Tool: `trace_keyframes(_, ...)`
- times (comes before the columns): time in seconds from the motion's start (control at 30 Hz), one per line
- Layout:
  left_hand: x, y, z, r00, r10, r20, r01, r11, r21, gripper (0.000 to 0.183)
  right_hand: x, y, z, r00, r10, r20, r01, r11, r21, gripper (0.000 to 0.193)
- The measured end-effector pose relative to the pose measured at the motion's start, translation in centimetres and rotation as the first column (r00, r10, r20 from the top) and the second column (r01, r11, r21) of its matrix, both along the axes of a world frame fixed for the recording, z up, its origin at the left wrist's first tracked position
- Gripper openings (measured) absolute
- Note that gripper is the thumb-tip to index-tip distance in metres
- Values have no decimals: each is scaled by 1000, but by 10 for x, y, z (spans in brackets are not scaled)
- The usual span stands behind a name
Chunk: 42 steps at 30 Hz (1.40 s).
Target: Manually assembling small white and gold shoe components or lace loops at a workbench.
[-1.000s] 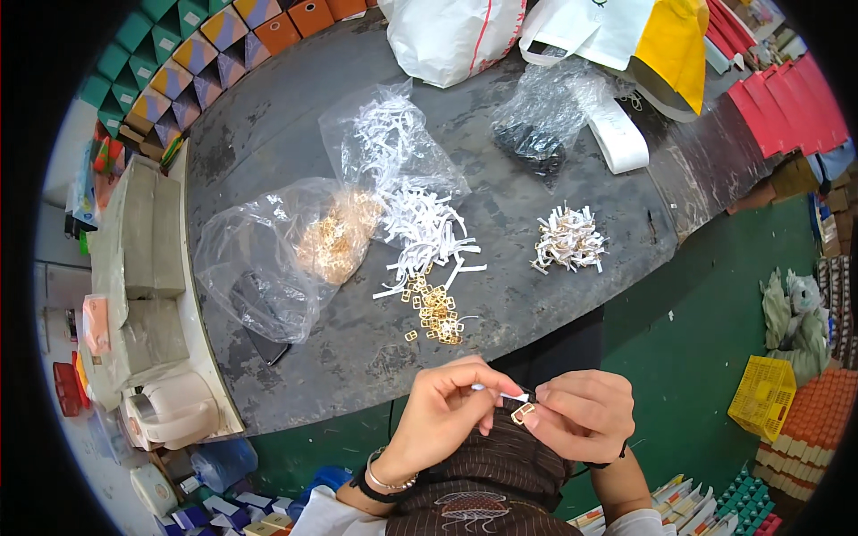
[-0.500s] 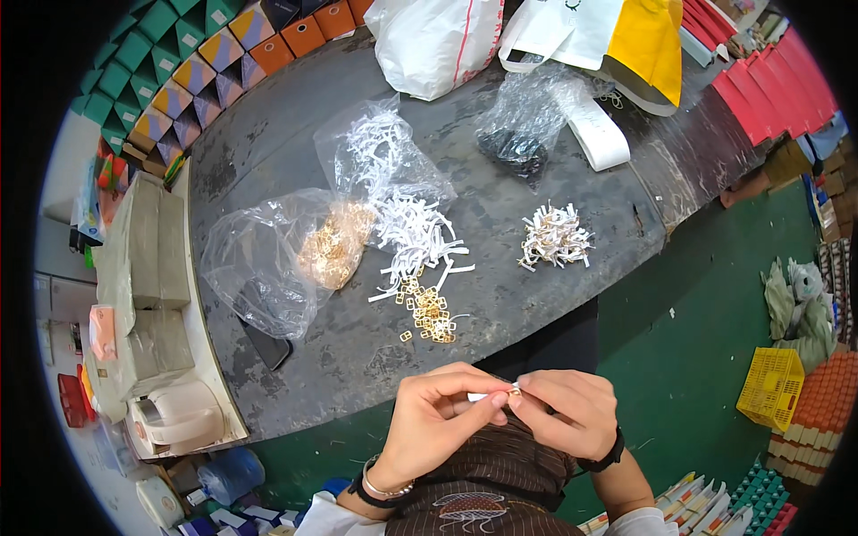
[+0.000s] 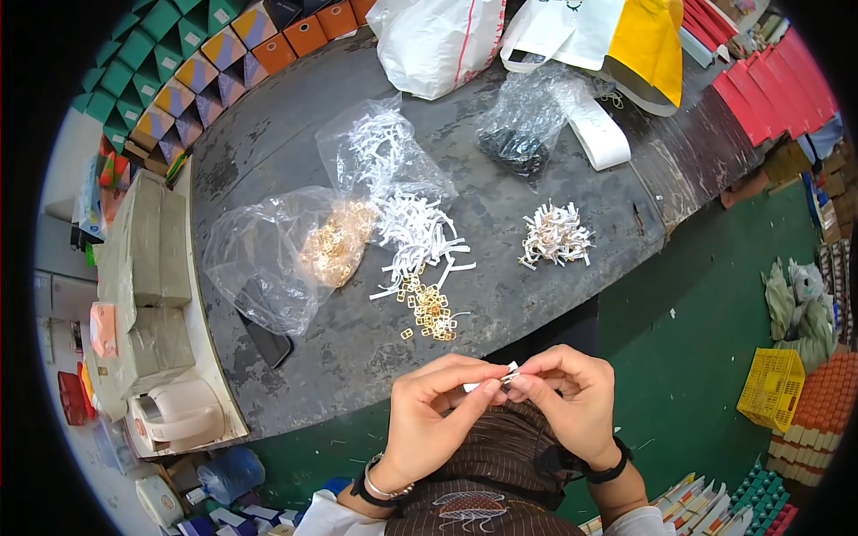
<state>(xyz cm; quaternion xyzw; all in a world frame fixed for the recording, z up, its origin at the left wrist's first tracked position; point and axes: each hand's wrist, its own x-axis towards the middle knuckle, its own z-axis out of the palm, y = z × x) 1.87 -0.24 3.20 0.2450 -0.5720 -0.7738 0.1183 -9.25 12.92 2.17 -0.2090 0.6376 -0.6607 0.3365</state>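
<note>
Close in front of my body, my left hand [image 3: 436, 406] pinches a short white strip [image 3: 512, 367] between thumb and forefinger. Thumb and fingers of my right hand [image 3: 572, 404] close on a small gold buckle [image 3: 508, 379] at the strip's end, mostly covered by the fingertips. Beyond my hands, loose gold buckles [image 3: 433, 313] lie heaped on the dark table [image 3: 357, 357]. White strips [image 3: 418, 230] spill from a clear bag behind them. Another clear bag [image 3: 259, 259] holds more gold buckles. To the right sits a pile of white strips with gold pieces among them [image 3: 556, 235].
A phone [image 3: 266, 344] lies partly under the clear bag. Farther back are a white plastic bag [image 3: 435, 45], a crumpled bag with dark contents [image 3: 518, 147] and a white-and-yellow bag [image 3: 643, 54]. Boxes line the far left; a kettle [image 3: 179, 415] stands at left.
Both hands have risen slightly. My right hand has turned, its fingers more upright, and the white strip's end now points up between the fingertips.
</note>
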Motion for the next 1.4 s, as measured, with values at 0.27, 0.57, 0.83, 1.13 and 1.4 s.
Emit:
trace_keyframes(0.27,-2,-1,0,996,95,2,-94,985,142,19,-13,2,3,922,41,384,-2,995,-103,11)
trace_keyframes(0.57,3,-5,-4,1000,-7,-20,12,973,230,18,-13,0,4,834,169,525,-106,983,-147,11)
trace_keyframes(0.83,1,-4,-7,999,-21,34,14,980,200,16,-13,2,5,858,163,486,-114,985,-128,11)
trace_keyframes(1.13,0,-1,-4,1000,-8,26,6,995,96,15,-11,2,2,925,111,365,-102,994,-42,11)
trace_keyframes(1.4,-1,-3,-4,998,6,58,-14,992,127,18,-10,2,1,914,118,387,-105,993,-54,11)
